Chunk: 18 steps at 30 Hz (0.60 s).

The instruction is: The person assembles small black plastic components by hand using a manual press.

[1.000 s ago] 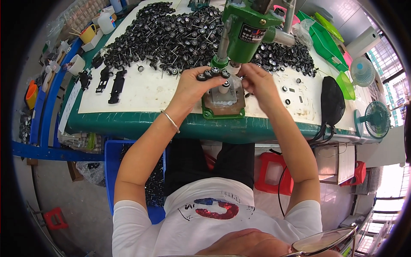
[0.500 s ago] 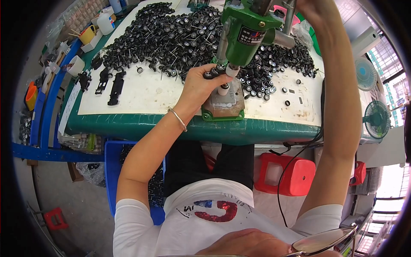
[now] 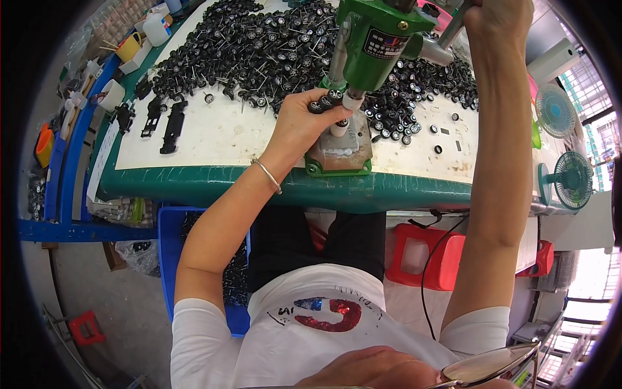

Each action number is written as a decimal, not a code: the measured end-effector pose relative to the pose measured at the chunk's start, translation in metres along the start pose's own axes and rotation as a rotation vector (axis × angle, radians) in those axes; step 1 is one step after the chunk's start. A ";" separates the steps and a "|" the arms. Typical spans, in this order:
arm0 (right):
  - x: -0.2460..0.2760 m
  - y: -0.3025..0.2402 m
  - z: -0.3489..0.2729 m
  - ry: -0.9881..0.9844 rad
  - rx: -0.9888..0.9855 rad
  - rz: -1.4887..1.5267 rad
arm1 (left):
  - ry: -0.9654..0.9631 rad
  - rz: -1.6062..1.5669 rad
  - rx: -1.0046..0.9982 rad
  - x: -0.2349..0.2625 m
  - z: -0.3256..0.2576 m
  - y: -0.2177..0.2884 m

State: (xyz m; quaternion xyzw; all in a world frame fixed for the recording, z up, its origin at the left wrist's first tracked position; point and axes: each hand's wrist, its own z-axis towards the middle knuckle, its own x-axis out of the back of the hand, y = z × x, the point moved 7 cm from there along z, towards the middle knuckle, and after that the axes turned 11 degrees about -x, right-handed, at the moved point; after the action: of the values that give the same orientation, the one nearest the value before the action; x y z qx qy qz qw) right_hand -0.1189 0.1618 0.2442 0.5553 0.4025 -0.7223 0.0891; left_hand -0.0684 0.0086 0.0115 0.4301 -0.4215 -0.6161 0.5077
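A green hand-lever press (image 3: 372,61) stands on the table in front of me. My left hand (image 3: 301,123) is closed on several small black toy wheels (image 3: 324,102) with silver hubs, right beside the press's pale ram tip (image 3: 352,102). Under the fingers, a white round post (image 3: 339,128) rises from the press base (image 3: 340,161); another wheel appears to be at its top, partly hidden by my thumb. At the upper edge, my right hand (image 3: 499,23) is wrapped round the metal lever (image 3: 455,29) of the press.
A big heap of black wheels on axles (image 3: 259,58) covers the table's far side. Loose wheels (image 3: 402,123) lie right of the press, black toy chassis (image 3: 172,128) at left. A blue bin (image 3: 170,272) and red stool (image 3: 434,259) stand below; a green fan (image 3: 573,180) is at right.
My right hand has moved toward me and slightly right, tilting the lever with it. The left hand stays at the press with the wheels.
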 end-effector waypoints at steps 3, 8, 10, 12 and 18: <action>-0.006 0.025 -0.004 -0.066 0.068 0.093 | 0.021 -0.007 -0.012 0.002 -0.001 -0.002; -0.028 0.014 -0.061 0.173 1.353 -1.069 | 0.008 -0.013 -0.024 0.002 0.001 -0.006; -0.030 0.023 -0.068 0.118 1.361 -1.078 | 0.003 -0.013 -0.015 0.002 -0.002 -0.005; -0.020 0.023 -0.074 0.156 1.367 -0.926 | 0.007 -0.010 -0.014 0.003 -0.002 -0.002; -0.023 0.018 -0.065 0.144 1.257 -0.969 | -0.052 -0.035 0.057 -0.002 -0.003 -0.013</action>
State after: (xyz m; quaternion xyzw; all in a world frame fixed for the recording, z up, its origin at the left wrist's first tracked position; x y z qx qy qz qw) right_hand -0.0529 0.1865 0.2517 0.3099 0.1213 -0.7349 -0.5909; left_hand -0.0687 0.0118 -0.0012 0.4357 -0.4444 -0.6234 0.4734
